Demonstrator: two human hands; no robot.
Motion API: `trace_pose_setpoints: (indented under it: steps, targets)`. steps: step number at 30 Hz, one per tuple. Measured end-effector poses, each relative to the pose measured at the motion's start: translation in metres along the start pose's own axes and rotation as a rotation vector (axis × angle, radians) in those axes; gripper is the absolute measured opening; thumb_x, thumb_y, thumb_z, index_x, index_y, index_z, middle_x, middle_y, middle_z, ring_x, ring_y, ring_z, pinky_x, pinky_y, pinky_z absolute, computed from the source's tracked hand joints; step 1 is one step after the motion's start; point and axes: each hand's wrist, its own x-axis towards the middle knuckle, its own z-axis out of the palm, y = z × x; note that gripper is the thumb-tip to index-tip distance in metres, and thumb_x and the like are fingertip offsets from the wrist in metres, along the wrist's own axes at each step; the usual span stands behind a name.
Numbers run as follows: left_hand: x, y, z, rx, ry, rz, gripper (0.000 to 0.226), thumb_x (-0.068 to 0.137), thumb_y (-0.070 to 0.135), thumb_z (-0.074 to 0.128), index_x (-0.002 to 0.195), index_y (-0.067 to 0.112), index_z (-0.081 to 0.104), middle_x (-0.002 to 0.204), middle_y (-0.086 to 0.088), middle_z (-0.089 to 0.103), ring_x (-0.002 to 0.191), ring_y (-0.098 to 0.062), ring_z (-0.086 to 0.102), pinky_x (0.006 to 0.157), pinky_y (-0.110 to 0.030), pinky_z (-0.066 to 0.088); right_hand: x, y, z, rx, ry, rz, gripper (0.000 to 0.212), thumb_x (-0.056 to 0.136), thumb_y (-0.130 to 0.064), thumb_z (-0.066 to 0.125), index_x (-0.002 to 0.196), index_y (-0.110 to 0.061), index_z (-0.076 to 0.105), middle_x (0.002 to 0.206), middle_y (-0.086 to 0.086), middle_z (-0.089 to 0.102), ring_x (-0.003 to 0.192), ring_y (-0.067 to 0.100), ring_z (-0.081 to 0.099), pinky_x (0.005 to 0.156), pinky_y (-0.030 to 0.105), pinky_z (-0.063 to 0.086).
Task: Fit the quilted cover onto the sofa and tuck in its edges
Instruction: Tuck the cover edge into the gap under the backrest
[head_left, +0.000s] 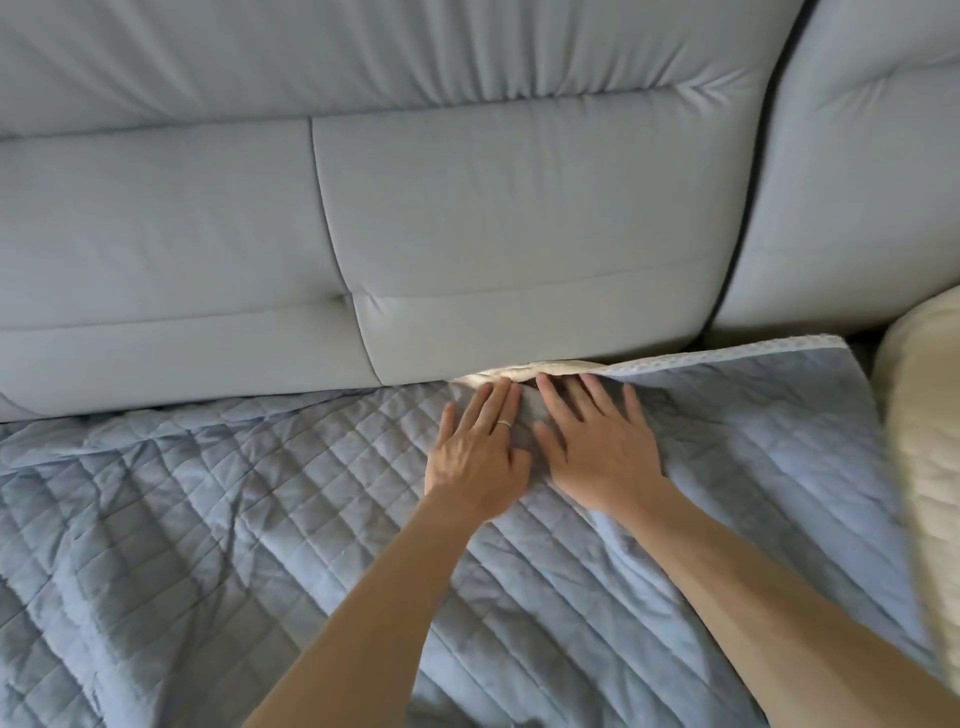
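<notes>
Where the hands lie: at the centre of my view, side by side and just apart, both palm-down on the quilted cover (249, 545).
Left hand (475, 457): I see it flat, with straight fingers close together and holding nothing. The fingertips reach the crease at 12 o'clock.
Ring (504, 423): a thin band on one finger of the left hand.
Right hand (602, 452): also flat and gripping nothing, with the fingers spread a little. The fingertips touch the raised back edge of the cover.
Forearms: both bare, running in from 5 and 6 o'clock.
Cream layer (519, 373): a bunched pale strip showing in the crease right at the fingertips, at 12 o'clock.
Quilted cover: blue-grey with diamond stitching, spread over the seat. It is wrinkled toward 9 and 7 o'clock.
Cover's back edge, 9 o'clock side: it runs under the base of the back cushion (519, 234).
Cover's back edge, 2 o'clock side: it lies loose on top with a dotted paler strip (727, 358) turned up, not in the crease.
Sofa (156, 234): smooth pale grey-blue, its backrest filling my view from 10 to 2 o'clock.
Pale cushion (919, 441): cream and quilted, at 3 o'clock, beside the cover's right edge.
</notes>
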Motion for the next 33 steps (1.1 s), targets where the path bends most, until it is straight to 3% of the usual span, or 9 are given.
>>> trace_pose_setpoints:
  steps: [3,5,8,12,16,20,23,26,33]
  targets:
    - [-0.007,0.007,0.008,-0.026,0.106,-0.049,0.072,0.089,0.042,0.024,0.157,0.025,0.01,0.163,0.015,0.003,0.149,-0.006,-0.011,0.119,-0.036,-0.011,-0.002,-0.002,0.002,0.066,0.233,-0.127,0.052,0.096,-0.034,0.038,0.144,-0.015,0.047,0.121,0.005,0.065,0.114,0.026,0.056,0.092,0.041,0.043]
    - [-0.006,0.008,0.012,-0.022,0.119,-0.087,0.071,0.089,0.043,0.02,0.157,0.028,0.008,0.163,0.016,0.0,0.148,-0.004,-0.014,0.121,-0.038,-0.008,0.001,-0.006,0.008,0.14,0.355,-0.218,0.048,0.1,-0.027,0.03,0.137,-0.009,0.055,0.13,0.007,0.062,0.121,0.025,0.055,0.098,0.04,0.044]
    - [-0.008,0.012,0.013,-0.017,0.12,-0.117,0.073,0.086,0.042,0.024,0.157,0.026,0.014,0.163,0.013,0.004,0.148,-0.005,-0.013,0.123,-0.04,-0.004,0.006,-0.005,0.013,0.124,0.208,-0.212,0.052,0.102,-0.026,0.024,0.144,-0.006,0.046,0.151,0.009,0.043,0.142,0.022,0.037,0.109,0.047,0.036]
    - [-0.011,0.012,0.009,-0.038,0.149,-0.178,0.074,0.087,0.047,0.022,0.156,0.019,0.017,0.163,0.008,0.006,0.15,-0.007,-0.007,0.123,-0.038,-0.001,0.005,-0.005,0.018,0.114,0.074,-0.166,0.054,0.1,-0.03,0.029,0.149,-0.008,0.039,0.155,0.006,0.038,0.144,0.02,0.033,0.112,0.05,0.033]
    - [-0.006,0.013,0.01,-0.019,0.1,-0.208,0.075,0.088,0.05,0.016,0.157,0.023,0.006,0.162,0.012,-0.005,0.148,-0.004,-0.011,0.123,-0.038,-0.002,0.007,-0.005,0.021,0.111,-0.015,-0.122,0.061,0.098,-0.037,0.015,0.156,-0.018,0.018,0.163,-0.003,0.017,0.15,0.012,0.013,0.119,0.051,0.017]
    - [0.004,0.005,0.007,0.07,0.037,-0.199,0.072,0.089,0.048,0.016,0.157,0.026,0.009,0.163,0.011,0.004,0.149,-0.009,0.009,0.119,-0.037,0.013,0.019,-0.006,0.021,0.117,-0.088,-0.074,0.061,0.099,-0.042,0.013,0.157,-0.026,0.009,0.164,-0.012,0.007,0.149,0.008,0.006,0.117,0.046,0.02]
    - [0.021,0.005,-0.002,0.091,-0.034,-0.22,0.072,0.088,0.052,0.011,0.156,0.028,0.013,0.163,0.012,0.012,0.145,-0.013,0.016,0.113,-0.037,0.017,0.032,-0.007,0.016,0.095,-0.11,-0.07,0.061,0.096,-0.043,0.012,0.155,-0.028,0.015,0.161,-0.015,0.017,0.146,0.007,0.014,0.113,0.04,0.024]
    - [0.047,0.007,-0.018,0.111,-0.058,-0.19,0.073,0.087,0.049,0.001,0.144,0.027,0.041,0.147,0.009,0.046,0.133,-0.015,0.036,0.108,-0.036,0.024,0.053,-0.007,0.003,0.082,-0.125,-0.091,0.058,0.092,-0.044,0.018,0.143,-0.028,0.039,0.144,-0.013,0.046,0.134,0.011,0.035,0.103,0.037,0.035]
    - [0.046,0.008,-0.008,0.117,-0.083,-0.23,0.062,0.094,0.049,0.006,0.147,0.031,0.033,0.149,0.015,0.04,0.136,-0.013,0.024,0.117,-0.046,0.003,0.057,-0.008,0.017,0.051,-0.144,-0.067,0.053,0.101,-0.043,0.016,0.149,-0.029,0.032,0.15,-0.015,0.038,0.139,0.009,0.025,0.111,0.034,0.025]
